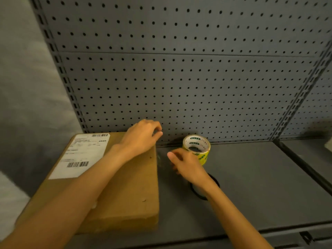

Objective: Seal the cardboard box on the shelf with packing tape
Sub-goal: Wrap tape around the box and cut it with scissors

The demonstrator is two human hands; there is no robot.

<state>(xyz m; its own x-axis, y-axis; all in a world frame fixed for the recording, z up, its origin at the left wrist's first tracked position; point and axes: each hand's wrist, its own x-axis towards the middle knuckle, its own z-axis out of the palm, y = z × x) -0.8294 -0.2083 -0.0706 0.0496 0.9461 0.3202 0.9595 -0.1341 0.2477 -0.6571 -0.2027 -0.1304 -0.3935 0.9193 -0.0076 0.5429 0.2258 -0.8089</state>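
Note:
A flat brown cardboard box (125, 186) with a white shipping label (80, 155) lies on the left of the grey shelf (260, 186). My left hand (140, 137) rests on the box's far right corner, thumb and fingertips pinched together on what looks like a thin clear tape end. A faint glossy strip (159, 159) shows beside the box's right edge. The yellow and green packing tape roll (197, 146) stands on the shelf just right of the box. My right hand (188, 166) grips the roll's near side, thumb pointing left; its fingers are partly hidden.
A grey pegboard back wall (179, 78) rises right behind the box and the roll. A round black-rimmed object (196, 192) lies on the shelf under my right wrist. A slotted upright (296, 97) divides this bay from another shelf at the right.

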